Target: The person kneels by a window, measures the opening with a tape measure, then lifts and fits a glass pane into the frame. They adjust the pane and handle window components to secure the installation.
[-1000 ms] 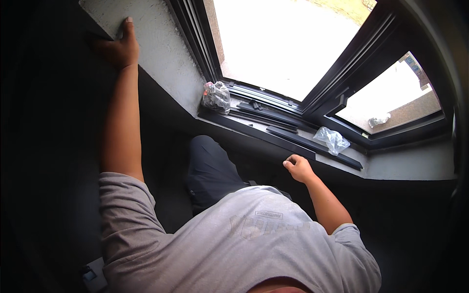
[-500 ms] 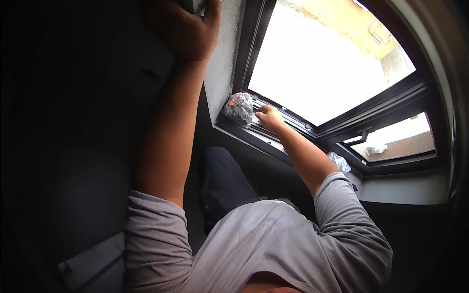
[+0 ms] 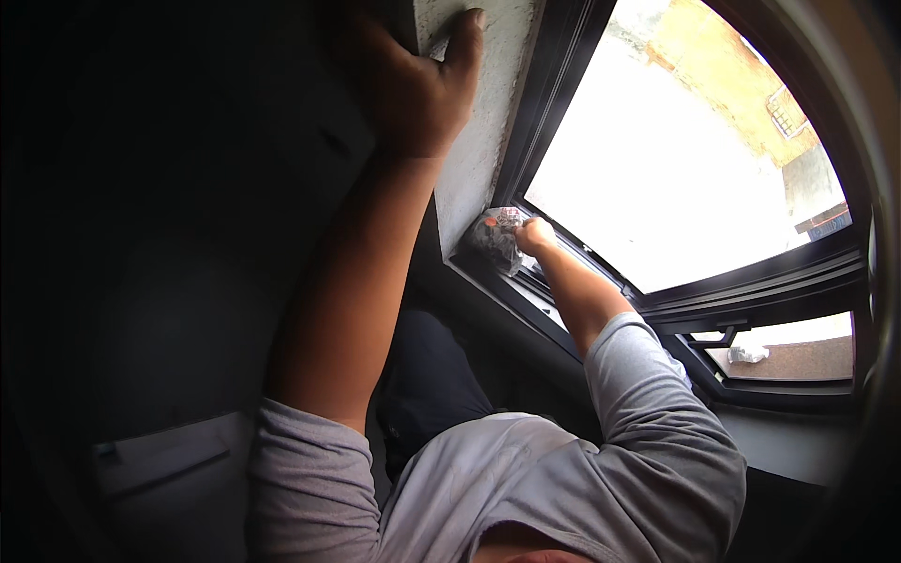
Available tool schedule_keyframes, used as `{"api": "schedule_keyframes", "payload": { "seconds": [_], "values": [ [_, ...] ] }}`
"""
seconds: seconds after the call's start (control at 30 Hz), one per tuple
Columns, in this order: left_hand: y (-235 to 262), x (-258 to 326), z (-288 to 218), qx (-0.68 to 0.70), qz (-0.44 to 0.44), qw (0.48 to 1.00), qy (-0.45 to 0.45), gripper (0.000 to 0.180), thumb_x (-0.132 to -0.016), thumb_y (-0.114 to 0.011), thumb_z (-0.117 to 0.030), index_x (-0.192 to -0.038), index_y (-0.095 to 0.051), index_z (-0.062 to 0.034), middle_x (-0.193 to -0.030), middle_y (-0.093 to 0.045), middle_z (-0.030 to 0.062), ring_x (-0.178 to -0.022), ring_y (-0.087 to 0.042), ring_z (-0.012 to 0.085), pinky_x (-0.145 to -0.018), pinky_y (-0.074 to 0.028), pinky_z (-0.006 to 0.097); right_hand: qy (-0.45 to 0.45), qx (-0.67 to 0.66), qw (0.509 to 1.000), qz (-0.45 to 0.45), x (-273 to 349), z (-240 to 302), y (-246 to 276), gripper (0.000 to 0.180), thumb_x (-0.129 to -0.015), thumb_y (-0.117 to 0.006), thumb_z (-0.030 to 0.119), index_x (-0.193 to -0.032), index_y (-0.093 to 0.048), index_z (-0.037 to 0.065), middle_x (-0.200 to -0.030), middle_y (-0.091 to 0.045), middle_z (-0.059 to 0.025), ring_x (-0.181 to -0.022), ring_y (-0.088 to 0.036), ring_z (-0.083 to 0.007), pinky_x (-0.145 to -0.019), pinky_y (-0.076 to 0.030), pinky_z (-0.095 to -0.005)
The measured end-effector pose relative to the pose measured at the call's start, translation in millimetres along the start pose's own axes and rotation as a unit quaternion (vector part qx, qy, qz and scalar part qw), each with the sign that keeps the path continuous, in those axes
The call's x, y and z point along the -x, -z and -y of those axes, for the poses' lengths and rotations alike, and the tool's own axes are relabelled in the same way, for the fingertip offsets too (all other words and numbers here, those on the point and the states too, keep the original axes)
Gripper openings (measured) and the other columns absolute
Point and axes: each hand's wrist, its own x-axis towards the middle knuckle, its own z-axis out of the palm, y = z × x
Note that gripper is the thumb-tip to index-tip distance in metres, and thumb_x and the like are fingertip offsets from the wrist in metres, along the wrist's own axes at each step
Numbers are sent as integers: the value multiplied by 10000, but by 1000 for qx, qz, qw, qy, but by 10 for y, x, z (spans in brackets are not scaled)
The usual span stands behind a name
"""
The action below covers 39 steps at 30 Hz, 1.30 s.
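At the upper left, my left hand (image 3: 422, 98) straddles the corner of the pale wall (image 3: 474, 141) beside the window. Its thumb is stretched out along the pale side, and its other fingers fade into shadow. Farther down, my right hand (image 3: 537, 236) is closed at the right side of a clear plastic bag (image 3: 497, 239) with dark contents and an orange patch. The bag sits in the corner of the dark windowsill (image 3: 483, 267), against the frame. My right fingertips are partly hidden, but they appear to grip the bag.
A large dark-framed window (image 3: 554, 113) rises at the right, its pane very bright. Below it is a smaller window with a dark handle (image 3: 727, 336). A whitish crumpled thing (image 3: 748, 353) shows through that opening. A pale flat panel (image 3: 178, 455) lies at the lower left in shadow.
My right hand has moved left along the sill to the plastic bag. The whole view has shifted, so the window and wall appear farther right and lower. My left hand stays at the wall corner.
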Motion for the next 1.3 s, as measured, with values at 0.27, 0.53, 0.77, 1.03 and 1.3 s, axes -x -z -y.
{"api": "schedule_keyframes", "payload": {
  "seconds": [0.27, 0.53, 0.77, 1.03, 1.3],
  "values": [
    [84, -99, 25, -4, 119, 985, 124, 1247, -714, -658, -720, -1401, -117, 169, -1322, -356, 360, -1182, -478, 391, -976, -427, 478, 135, -167, 938, -273, 1262, -24, 335, 239, -827, -632, 221, -736, -624, 1, -777, -614, -169, -783, -613, -348, -718, -486, -419],
    [-8, -214, 490, 51, 60, 993, 91, 716, -757, -740, -525, -1205, -570, 7, -1214, -623, 150, -1150, -585, 284, -1020, -431, 421, 3, -365, 849, -381, 2994, -1245, 773, 212, -794, -662, 165, -693, -595, -9, -729, -599, -163, -716, -590, -302, -668, -463, -383],
    [-92, -343, 663, -65, 5, 991, 121, 1018, -623, -789, -640, -1149, -495, 181, -1164, -598, 271, -1048, -617, 367, -910, -506, 420, -278, -384, 695, -541, 4077, -2773, 643, 205, -760, -673, 134, -636, -571, 7, -587, -544, -17, -586, -481, -82, -563, -417, -285],
    [-73, -504, 881, -97, 37, 977, 187, 1062, -627, -772, -658, -1163, -479, 211, -1143, -592, 310, -1029, -622, 398, -898, -515, 423, -282, -558, 362, -692, 4232, -4693, 880, 111, -820, -602, 65, -735, -541, 29, -650, -591, -52, -495, -540, -141, -461, -418, -267],
    [-165, -494, 1023, -88, 40, 982, 164, 934, -692, -760, -598, -1164, -524, 172, -1117, -624, 281, -1001, -642, 383, -904, -516, 408, -369, -680, 365, -518, 4005, -5084, 283, 38, -836, -547, 85, -813, -557, 56, -661, -514, -39, -494, -488, -131, -399, -383, -270]
  ]
}}
